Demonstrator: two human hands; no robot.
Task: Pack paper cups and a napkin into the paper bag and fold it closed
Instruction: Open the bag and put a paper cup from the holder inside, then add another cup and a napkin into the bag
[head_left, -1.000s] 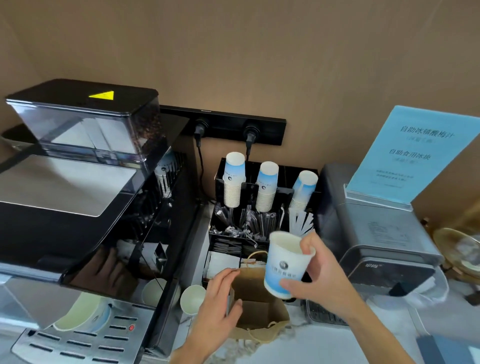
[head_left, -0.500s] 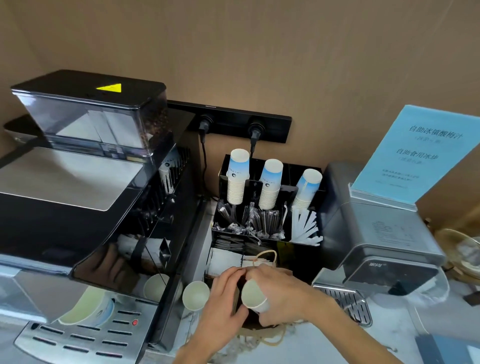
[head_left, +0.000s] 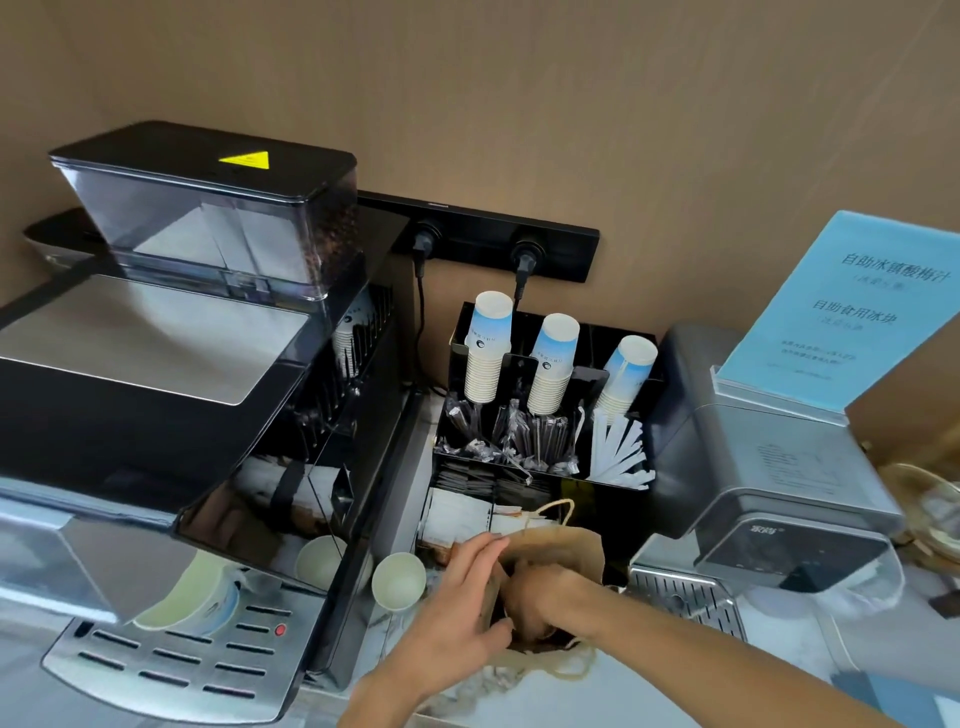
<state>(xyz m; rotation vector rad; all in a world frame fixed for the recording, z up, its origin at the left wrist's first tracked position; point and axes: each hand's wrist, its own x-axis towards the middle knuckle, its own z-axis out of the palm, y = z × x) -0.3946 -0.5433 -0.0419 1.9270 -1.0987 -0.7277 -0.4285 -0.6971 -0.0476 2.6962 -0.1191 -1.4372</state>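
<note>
1. Far left: coffee machine (head_left: 156, 415) with its bean hopper (head_left: 208, 223) on top; a cup (head_left: 192, 605) sits on the drip tray beneath; not part of the packing, as far as I can judge.
2. Just right of the machine: a loose paper cup (head_left: 399, 580) stands upright on the counter, mouth up, close beside the left hand; plausibly staged there for packing.
3. Left hand (head_left: 462, 613): fingers curled over the left wall of the paper bag (head_left: 566, 551), thumb on the near side; a clamping hold, seemingly to keep the mouth spread and the bag standing.
4. Bag: brown, upright on the counter in front of the black organizer (head_left: 545, 467), twine handles flopped outward; top not yet folded.
5. Right hand (head_left: 545, 597): plunged into the bag's mouth from the right, wrist at the rim; fingers hidden inside, so whether they grip anything cannot be told; no cup is visible in it.
6. Behind: three inverted cup stacks (head_left: 550, 364) in the organizer, wrapped stirrers and white sachets below; napkin-like white sheets (head_left: 457, 514) lie in the front compartment, just beyond the bag; likely the napkin source.
7. Far right: grey ice machine (head_left: 769, 457) carrying a blue sign (head_left: 852, 317).
</note>
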